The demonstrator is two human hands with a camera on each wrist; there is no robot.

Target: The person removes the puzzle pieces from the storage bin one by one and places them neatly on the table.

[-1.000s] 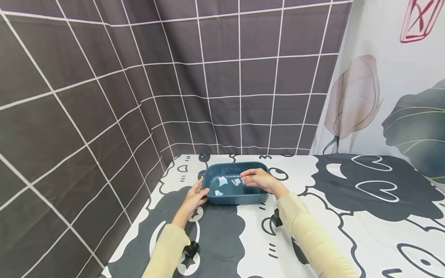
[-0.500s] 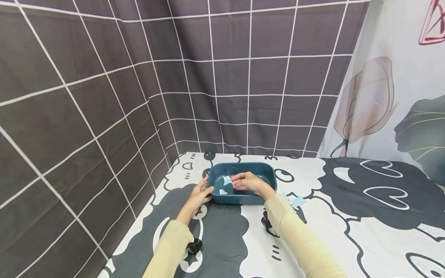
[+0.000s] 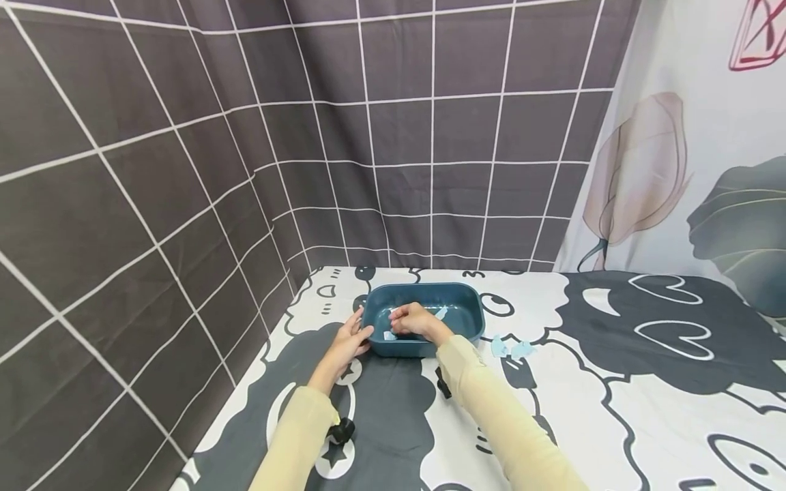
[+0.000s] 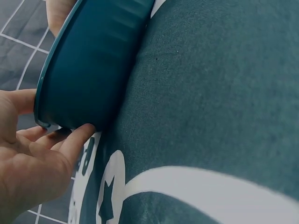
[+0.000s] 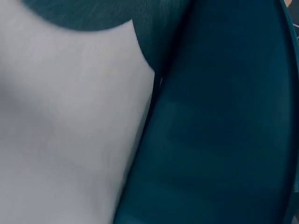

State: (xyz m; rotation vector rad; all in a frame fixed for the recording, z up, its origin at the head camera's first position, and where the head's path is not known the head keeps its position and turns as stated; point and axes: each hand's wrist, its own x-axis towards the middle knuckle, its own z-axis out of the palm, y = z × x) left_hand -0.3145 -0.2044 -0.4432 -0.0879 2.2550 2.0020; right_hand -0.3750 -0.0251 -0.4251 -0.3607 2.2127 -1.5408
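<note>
A dark teal rectangular basin (image 3: 473, 320) stands on the patterned cloth. My left hand (image 3: 346, 339) is at its left end; in the left wrist view, fingertips (image 4: 86, 130) touch the basin's outer wall (image 4: 98, 56) and rim. My right hand (image 3: 416, 322) reaches down inside the basin, fingers bent, tips right at a small pale piece (image 3: 393, 312); I cannot tell whether they pinch it. Another pale blue piece (image 3: 389, 335) lies below these fingertips, and a light blue piece (image 3: 441, 312) lies farther right inside. The right wrist view shows only the basin's wall (image 5: 224, 121) and cloth.
To the right of the basin, two light blue pieces (image 3: 499, 346) (image 3: 522, 350) lie on the cloth (image 3: 552, 382). A dark gridded curtain (image 3: 430, 184) hangs behind and at the left. A white curtain (image 3: 724, 123) with a flower print hangs at the right.
My right hand has moved left and deeper inside the basin, toward the left pieces. Light blue pieces at the right have come into view from behind the sleeve. My left hand stays at the basin's end.
</note>
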